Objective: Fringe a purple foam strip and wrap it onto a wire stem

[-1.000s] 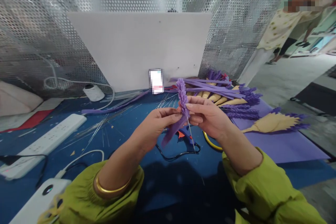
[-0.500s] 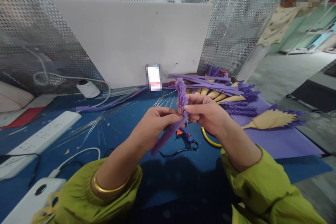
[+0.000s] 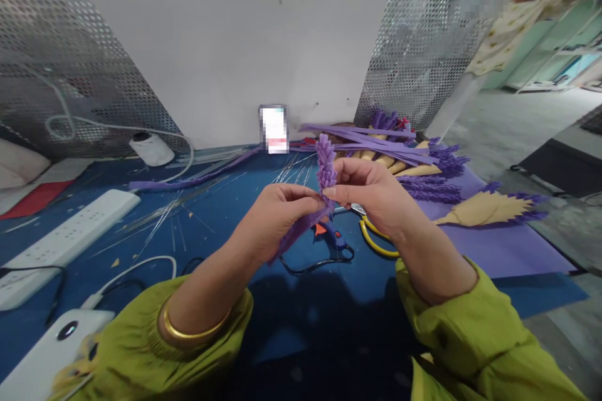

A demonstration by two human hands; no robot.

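Note:
Between my hands stands a purple paper lavender spike (image 3: 325, 163), upright, its small petals packed along a stem. My left hand (image 3: 286, 213) pinches the purple crepe paper strip (image 3: 294, 235) at the spike's base; the strip's tail hangs down under that hand. My right hand (image 3: 364, 191) grips the spike's lower end between thumb and fingers. Below them on the blue table lie a blue and orange glue gun (image 3: 333, 237) with a black cord and yellow-handled scissors (image 3: 376, 244), partly hidden by my right hand.
Finished lavender bunches (image 3: 491, 208) and purple strips (image 3: 376, 144) lie at right on purple sheets. Thin wires (image 3: 164, 216) are scattered at left, beside a white power strip (image 3: 66, 244) and power bank (image 3: 56, 351). A phone (image 3: 274, 128) leans against the white board (image 3: 235, 56). Another person stands at the far right.
The view has tilted and shifted slightly. Both hands keep their hold on the spike and strip, with small finger movements at its base. More of the scissors shows now.

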